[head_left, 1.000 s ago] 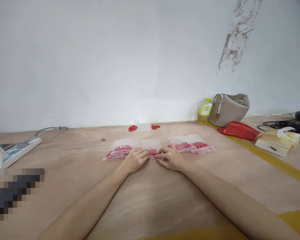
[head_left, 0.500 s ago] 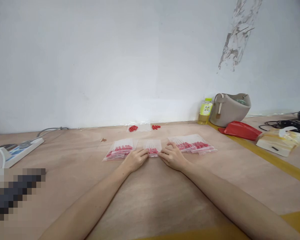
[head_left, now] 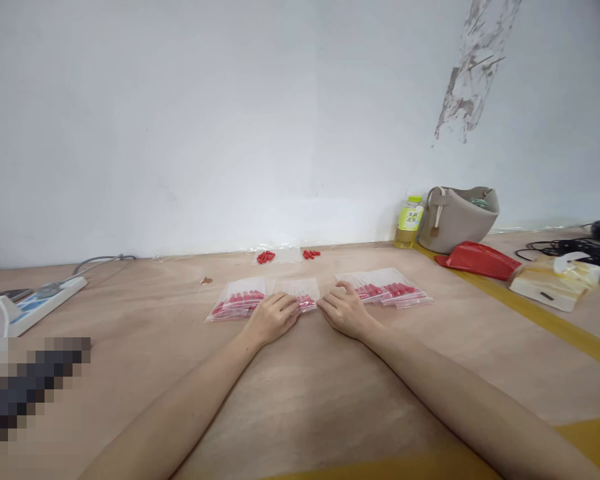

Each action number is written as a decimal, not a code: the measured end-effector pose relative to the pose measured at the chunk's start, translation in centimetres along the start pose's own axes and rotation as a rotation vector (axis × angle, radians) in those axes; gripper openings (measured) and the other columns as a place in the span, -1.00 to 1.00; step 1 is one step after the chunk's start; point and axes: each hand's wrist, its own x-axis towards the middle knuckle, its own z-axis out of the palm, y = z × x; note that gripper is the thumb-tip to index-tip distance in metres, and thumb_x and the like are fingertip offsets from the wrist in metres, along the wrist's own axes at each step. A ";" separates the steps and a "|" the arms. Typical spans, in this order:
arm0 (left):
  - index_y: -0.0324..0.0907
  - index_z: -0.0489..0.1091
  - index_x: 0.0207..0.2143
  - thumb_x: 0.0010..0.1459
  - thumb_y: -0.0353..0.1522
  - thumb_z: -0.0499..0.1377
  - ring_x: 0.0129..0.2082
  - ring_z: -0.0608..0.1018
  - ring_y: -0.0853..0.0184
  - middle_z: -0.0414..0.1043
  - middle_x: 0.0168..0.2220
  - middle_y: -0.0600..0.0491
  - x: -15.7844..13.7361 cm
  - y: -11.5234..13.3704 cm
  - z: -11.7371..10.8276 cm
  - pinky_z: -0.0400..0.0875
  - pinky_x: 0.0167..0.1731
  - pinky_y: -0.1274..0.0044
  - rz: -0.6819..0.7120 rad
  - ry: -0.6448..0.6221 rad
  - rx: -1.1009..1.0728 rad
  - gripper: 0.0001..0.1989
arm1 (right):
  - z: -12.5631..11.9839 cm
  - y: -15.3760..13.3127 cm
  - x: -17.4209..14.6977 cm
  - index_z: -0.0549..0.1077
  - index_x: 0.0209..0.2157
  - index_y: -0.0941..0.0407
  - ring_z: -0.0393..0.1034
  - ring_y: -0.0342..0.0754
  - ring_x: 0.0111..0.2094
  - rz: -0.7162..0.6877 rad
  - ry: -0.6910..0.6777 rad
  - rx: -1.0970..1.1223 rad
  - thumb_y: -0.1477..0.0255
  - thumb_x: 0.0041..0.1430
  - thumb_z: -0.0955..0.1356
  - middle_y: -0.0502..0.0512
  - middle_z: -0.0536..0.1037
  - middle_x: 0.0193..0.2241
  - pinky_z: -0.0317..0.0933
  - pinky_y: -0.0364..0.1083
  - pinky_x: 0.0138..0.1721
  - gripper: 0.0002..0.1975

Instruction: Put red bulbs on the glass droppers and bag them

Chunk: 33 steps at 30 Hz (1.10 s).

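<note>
A small clear zip bag point(head_left: 296, 289) with several red, capsule-like pieces lies between my hands, slightly turned on the tabletop. My left hand point(head_left: 276, 315) is closed on its near left edge and hides that part. The curled fingers of my right hand point(head_left: 344, 311) meet the near right corner, thumb and fingertips close together. Left of my hands is an overlapping pile of filled zip bags point(head_left: 240, 297). More filled zip bags point(head_left: 390, 288) are fanned out beyond my right hand.
By the wall, loose red pieces point(head_left: 266, 257) and a second small group point(head_left: 311, 254) lie by clear plastic. To the right stand a tea bottle point(head_left: 409, 223), a grey bag point(head_left: 457, 220), a red pouch point(head_left: 483, 260) and a tissue pack point(head_left: 550, 283). A power strip point(head_left: 50, 303) is at left.
The middle zip bag has turned a little, its right corner now angled away from me. My left hand has shifted slightly over it; my right hand has barely moved.
</note>
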 end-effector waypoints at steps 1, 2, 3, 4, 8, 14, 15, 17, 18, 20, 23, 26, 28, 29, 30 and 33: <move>-0.17 0.36 -0.29 0.14 -0.41 0.01 -0.30 0.45 0.31 0.42 -0.32 -0.01 0.1 0.2 0.2 0.37 -0.30 0.45 -0.016 0.002 -0.020 -0.85 | 0.0 -0.2 0.1 0.39 -0.47 0.13 0.16 -0.16 -0.45 0.004 -0.004 0.003 0.58 0.15 0.14 0.02 0.38 -0.57 -0.09 0.00 -0.09 -0.74; -0.17 0.36 -0.29 0.14 -0.40 0.02 -0.30 0.45 0.31 0.42 -0.32 -0.01 0.2 0.4 0.4 0.37 -0.30 0.45 -0.028 0.004 -0.034 -0.85 | 0.0 -0.4 0.3 0.38 -0.48 0.14 0.16 -0.16 -0.46 0.007 -0.007 0.006 0.58 0.15 0.14 0.02 0.37 -0.57 -0.10 0.00 -0.09 -0.74; -0.17 0.36 -0.30 0.14 -0.39 0.02 -0.31 0.45 0.31 0.42 -0.32 -0.01 0.3 0.5 0.5 0.37 -0.31 0.46 -0.032 0.005 -0.039 -0.86 | -0.1 -0.6 0.5 0.38 -0.49 0.14 0.16 -0.17 -0.47 0.009 -0.009 0.011 0.57 0.15 0.14 0.02 0.37 -0.58 -0.11 0.01 -0.08 -0.74; -0.18 0.36 -0.30 0.14 -0.40 0.02 -0.32 0.45 0.32 0.42 -0.32 -0.01 0.3 0.7 0.6 0.37 -0.31 0.46 -0.030 0.005 -0.033 -0.86 | -0.1 -0.9 0.7 0.37 -0.49 0.14 0.16 -0.17 -0.47 0.011 -0.007 0.017 0.57 0.15 0.14 0.01 0.37 -0.58 -0.11 0.01 -0.08 -0.74; -0.20 0.36 -0.33 0.16 -0.43 -0.01 -0.35 0.46 0.32 0.44 -0.33 -0.01 0.3 0.7 0.8 0.38 -0.36 0.47 0.016 -0.001 0.016 -0.84 | -0.3 -1.7 1.2 0.37 -0.48 0.14 0.17 -0.17 -0.47 0.006 0.014 0.047 0.55 0.16 0.14 0.00 0.38 -0.58 -0.11 0.00 -0.08 -0.75; -0.20 0.37 -0.38 0.19 -0.45 -0.08 -0.40 0.49 0.35 0.44 -0.34 -0.02 0.1 0.7 0.5 0.38 -0.41 0.49 0.078 -0.026 0.071 -0.76 | -0.2 -1.9 1.1 0.37 -0.46 0.14 0.19 -0.15 -0.44 0.007 0.026 0.078 0.54 0.15 0.17 0.02 0.39 -0.56 -0.13 0.02 -0.08 -0.79; -0.20 0.36 -0.39 0.19 -0.45 -0.08 -0.40 0.49 0.35 0.44 -0.35 -0.01 0.1 0.8 0.4 0.37 -0.42 0.49 0.082 -0.028 0.073 -0.76 | -0.2 -1.9 1.0 0.37 -0.46 0.14 0.19 -0.15 -0.45 0.006 0.027 0.078 0.54 0.14 0.17 0.02 0.39 -0.56 -0.13 0.02 -0.07 -0.80; -0.20 0.36 -0.40 0.19 -0.45 -0.08 -0.40 0.49 0.35 0.44 -0.36 -0.01 0.1 0.7 0.3 0.37 -0.41 0.48 0.090 -0.032 0.082 -0.76 | -0.3 -1.9 1.0 0.37 -0.45 0.14 0.19 -0.15 -0.45 0.011 0.029 0.072 0.55 0.14 0.17 0.02 0.39 -0.56 -0.14 0.03 -0.07 -0.80; -0.21 0.35 -0.39 0.19 -0.46 -0.08 -0.39 0.49 0.34 0.45 -0.35 -0.01 0.1 0.7 0.3 0.37 -0.41 0.48 0.093 -0.031 0.085 -0.77 | -0.3 -1.9 1.0 0.38 -0.45 0.14 0.18 -0.16 -0.46 0.018 0.029 0.070 0.55 0.14 0.16 0.02 0.39 -0.56 -0.15 0.03 -0.07 -0.79; -0.21 0.35 -0.36 0.19 -0.46 -0.07 -0.36 0.49 0.33 0.44 -0.33 -0.01 0.1 0.5 0.1 0.37 -0.37 0.47 0.099 -0.027 0.096 -0.79 | -0.3 -1.8 0.8 0.38 -0.45 0.13 0.18 -0.16 -0.45 0.039 0.029 0.068 0.56 0.14 0.15 0.01 0.39 -0.56 -0.18 0.03 -0.05 -0.78; -0.22 0.34 -0.33 0.18 -0.46 -0.06 -0.34 0.48 0.33 0.44 -0.34 -0.01 0.0 0.0 -0.3 0.37 -0.33 0.47 0.114 -0.012 0.121 -0.82 | -0.4 -1.4 0.6 0.38 -0.43 0.12 0.20 -0.16 -0.43 0.077 0.029 0.085 0.56 0.14 0.15 0.01 0.40 -0.54 -0.21 0.03 -0.03 -0.78; -0.23 0.33 -0.30 0.18 -0.48 -0.04 -0.33 0.47 0.32 0.43 -0.35 -0.02 -0.2 -0.7 -0.7 0.37 -0.31 0.46 0.128 0.018 0.132 -0.84 | -0.4 -0.9 0.2 0.38 -0.42 0.11 0.22 -0.16 -0.41 0.117 0.034 0.109 0.54 0.14 0.15 0.00 0.42 -0.52 -0.23 0.04 -0.02 -0.79; -0.24 0.32 -0.28 0.18 -0.49 -0.04 -0.32 0.47 0.31 0.42 -0.33 -0.04 -0.5 -1.1 -0.9 0.36 -0.31 0.46 0.130 0.034 0.136 -0.84 | -0.6 -0.5 0.0 0.38 -0.42 0.11 0.23 -0.17 -0.41 0.145 0.044 0.124 0.52 0.15 0.16 -0.01 0.43 -0.52 -0.24 0.04 -0.01 -0.80; -0.24 0.32 -0.28 0.18 -0.50 -0.05 -0.31 0.46 0.30 0.42 -0.32 -0.04 -0.6 -1.3 -1.0 0.36 -0.31 0.45 0.130 0.038 0.142 -0.83 | -0.6 -0.3 -0.1 0.38 -0.42 0.11 0.24 -0.17 -0.41 0.157 0.049 0.131 0.51 0.15 0.16 -0.02 0.44 -0.51 -0.24 0.04 -0.01 -0.81; -0.24 0.32 -0.28 0.18 -0.50 -0.05 -0.31 0.46 0.30 0.42 -0.32 -0.04 -0.7 -1.4 -1.1 0.36 -0.31 0.46 0.126 0.038 0.153 -0.83 | -0.7 -0.1 -0.2 0.38 -0.42 0.11 0.24 -0.18 -0.42 0.168 0.053 0.137 0.51 0.15 0.17 -0.02 0.44 -0.51 -0.24 0.04 -0.01 -0.81; -0.24 0.32 -0.31 0.19 -0.48 -0.06 -0.34 0.45 0.30 0.40 -0.35 -0.03 -0.8 -1.6 -1.1 0.34 -0.34 0.47 0.097 0.010 0.205 -0.84 | -0.9 0.2 -0.4 0.38 -0.42 0.11 0.25 -0.18 -0.42 0.180 0.059 0.145 0.50 0.15 0.17 -0.02 0.45 -0.50 -0.23 0.03 -0.01 -0.81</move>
